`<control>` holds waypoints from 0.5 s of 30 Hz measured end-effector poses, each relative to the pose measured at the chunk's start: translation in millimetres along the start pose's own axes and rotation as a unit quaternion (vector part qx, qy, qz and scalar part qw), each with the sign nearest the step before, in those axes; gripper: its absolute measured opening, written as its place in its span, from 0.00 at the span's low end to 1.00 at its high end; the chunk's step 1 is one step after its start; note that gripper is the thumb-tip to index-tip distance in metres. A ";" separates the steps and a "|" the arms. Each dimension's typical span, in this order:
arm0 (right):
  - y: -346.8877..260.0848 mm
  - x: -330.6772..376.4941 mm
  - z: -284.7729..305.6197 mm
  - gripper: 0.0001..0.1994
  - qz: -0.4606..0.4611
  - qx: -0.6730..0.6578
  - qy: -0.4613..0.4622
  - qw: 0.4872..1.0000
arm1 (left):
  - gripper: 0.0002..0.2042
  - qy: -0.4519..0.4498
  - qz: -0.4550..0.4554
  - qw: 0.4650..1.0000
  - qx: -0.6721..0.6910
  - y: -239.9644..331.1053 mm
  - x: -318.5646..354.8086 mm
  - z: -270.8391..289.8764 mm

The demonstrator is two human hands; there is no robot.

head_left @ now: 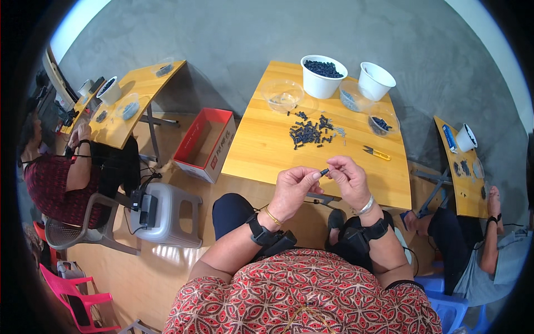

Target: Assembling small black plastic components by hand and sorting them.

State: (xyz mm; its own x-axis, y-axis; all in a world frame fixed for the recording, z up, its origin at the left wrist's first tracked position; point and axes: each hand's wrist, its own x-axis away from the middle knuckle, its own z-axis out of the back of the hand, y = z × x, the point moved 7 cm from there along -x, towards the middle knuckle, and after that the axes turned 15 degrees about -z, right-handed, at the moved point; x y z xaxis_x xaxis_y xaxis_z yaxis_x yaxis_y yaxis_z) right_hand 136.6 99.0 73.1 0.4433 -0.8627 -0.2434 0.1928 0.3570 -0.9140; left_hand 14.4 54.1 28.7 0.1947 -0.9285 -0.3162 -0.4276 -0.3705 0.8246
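Above the near edge of the wooden table [261, 145], a small dark cylindrical piece [324, 172] is pinched between my two hands. My left hand [293, 190] grips it with thumb and forefinger. The fingertips of my right hand [351, 181] close on its other end; whether they hold a second tiny part is too small to tell. Just beyond lies a loose pile of similar dark pieces [306, 133], with small silvery bits [340, 132] beside it. Yellow-handled thread snips [379, 153] rest to the right of the pile.
Behind the pile stand a white tub [320, 88] of dark pieces, another white tub [378, 83] and clear plastic bowls [282, 101]. A red-and-white box [196, 158] and grey stool [178, 214] are left on the floor. People sit at tables on both sides.
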 end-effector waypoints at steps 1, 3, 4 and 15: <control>1.6 -0.1 1.6 0.06 0.000 0.004 0.003 1.000 | 0.07 0.001 0.021 1.000 -0.020 -2.3 -0.1 -1.7; -0.2 1.7 -3.6 0.06 0.017 0.028 -0.011 0.999 | 0.07 -0.006 0.037 0.999 -0.036 -6.2 0.4 -2.0; -1.2 1.5 -6.0 0.05 0.034 0.051 -0.028 0.998 | 0.07 -0.003 0.051 0.998 -0.036 -13.2 1.8 2.7; 82.4 -98.6 190.0 0.07 0.009 0.389 0.349 0.853 | 0.09 0.066 0.109 0.992 -0.023 -45.2 -6.6 45.3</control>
State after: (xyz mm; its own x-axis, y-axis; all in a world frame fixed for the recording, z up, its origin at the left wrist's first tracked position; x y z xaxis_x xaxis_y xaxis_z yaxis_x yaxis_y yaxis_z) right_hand 275.1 281.5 83.5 -0.1235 -0.7603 -0.6377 0.8342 0.2686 -0.4817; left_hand -7.5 75.7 -27.7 0.2173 -0.9738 -0.0672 -0.4325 -0.1578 0.8877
